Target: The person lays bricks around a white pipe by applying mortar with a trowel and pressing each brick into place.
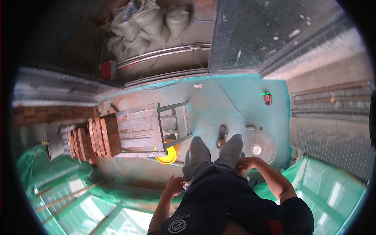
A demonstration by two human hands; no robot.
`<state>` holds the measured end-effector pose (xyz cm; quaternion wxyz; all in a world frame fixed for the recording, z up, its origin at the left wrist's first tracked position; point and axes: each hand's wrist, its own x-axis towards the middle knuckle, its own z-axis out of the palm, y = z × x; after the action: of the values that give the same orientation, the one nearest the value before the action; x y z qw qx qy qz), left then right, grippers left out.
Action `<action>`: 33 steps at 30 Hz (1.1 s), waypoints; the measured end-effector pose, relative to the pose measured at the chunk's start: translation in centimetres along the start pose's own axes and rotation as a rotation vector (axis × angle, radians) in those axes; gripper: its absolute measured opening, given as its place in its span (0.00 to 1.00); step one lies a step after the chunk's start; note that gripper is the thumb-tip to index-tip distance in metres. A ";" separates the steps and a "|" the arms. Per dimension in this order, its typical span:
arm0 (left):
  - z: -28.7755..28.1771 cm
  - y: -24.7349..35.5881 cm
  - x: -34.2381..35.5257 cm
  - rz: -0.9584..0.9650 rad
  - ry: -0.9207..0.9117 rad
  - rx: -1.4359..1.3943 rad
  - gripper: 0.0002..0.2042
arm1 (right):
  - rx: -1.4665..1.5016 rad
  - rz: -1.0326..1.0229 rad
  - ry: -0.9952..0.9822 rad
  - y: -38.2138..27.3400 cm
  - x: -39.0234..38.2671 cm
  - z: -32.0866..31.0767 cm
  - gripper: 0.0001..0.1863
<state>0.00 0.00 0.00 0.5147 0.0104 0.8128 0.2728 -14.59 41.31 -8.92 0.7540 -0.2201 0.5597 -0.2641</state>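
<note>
My left hand (176, 185) hangs beside the left hip of my grey trousers (197, 156), fingers curled. My right hand (245, 164) is curled against the trousers at my right thigh; what either hand holds, if anything, is hidden. A dark shoe (221, 135) shows between my knees. To my left, reddish bricks (103, 135) are stacked on a metal plank stand (135, 129), with a yellow bucket (167, 156) partly beneath its end. To my right, a pale round object (266, 149) with a central hub lies on the teal-coated floor (235, 102).
A small red-and-black device with green light (268, 98) sits ahead right. Beyond a threshold, white sacks (147, 23) lie near cables and rails (168, 53). Dark panels (250, 35) flank the opening. Green netting (58, 184) runs behind me. A grey bucket (53, 147) stands far left.
</note>
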 end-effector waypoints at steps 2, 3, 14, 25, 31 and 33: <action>0.6 0.6 -4.6 -0.024 0.383 -0.284 0.19 | 0.005 -0.021 -0.144 -0.4 -0.2 0.6 0.12; -1.8 2.4 -1.2 -0.094 0.511 -0.552 0.20 | -0.069 0.035 -0.144 0.6 -3.0 -5.8 0.12; -7.5 -13.3 8.4 -0.623 1.726 -1.988 0.34 | -0.303 -0.298 0.973 -30.8 0.5 -29.4 0.12; -11.9 -9.4 10.6 -1.279 1.614 -1.838 0.27 | -1.016 -0.175 0.619 -45.9 27.6 -24.0 0.33; -14.3 -8.4 12.1 -1.345 1.464 -1.785 0.23 | -1.098 -0.051 0.589 -47.3 27.4 -26.3 0.28; -14.7 -9.0 10.9 -1.385 1.439 -1.633 0.22 | -1.055 -0.055 0.588 -48.3 27.4 -25.9 0.27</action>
<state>-15.15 -10.77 -8.35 -0.1458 -0.8755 0.3408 0.3100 -40.36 -14.15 -5.75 0.3497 -0.4965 0.7942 -0.0200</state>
